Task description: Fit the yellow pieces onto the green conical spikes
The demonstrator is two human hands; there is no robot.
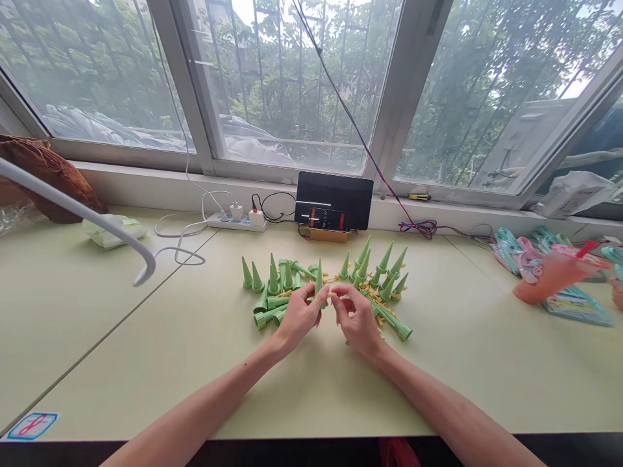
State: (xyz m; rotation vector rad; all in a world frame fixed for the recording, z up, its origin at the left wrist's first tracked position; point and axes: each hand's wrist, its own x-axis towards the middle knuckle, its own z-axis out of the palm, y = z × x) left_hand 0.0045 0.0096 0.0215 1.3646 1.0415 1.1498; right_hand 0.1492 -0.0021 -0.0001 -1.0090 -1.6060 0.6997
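Observation:
My left hand [302,312] is closed around a green plastic cone spike [318,277], whose tip points up above the fingers. My right hand [357,316] pinches a small yellow piece [331,295] against the side of that spike. Whether the piece sits in the spike or only touches it, I cannot tell. Several green cone spikes [257,279] stand and lie to the left of my hands. Beyond my right hand several more green spikes [382,263] stand upright, with small yellow pieces [389,311] scattered among them.
A phone [329,219] leans on a black tablet [335,188] at the back. To its left lies a power strip [237,222] with white cables. A white curved bar [97,217] juts in from the left. A tilted pink cup [555,275] is at the right.

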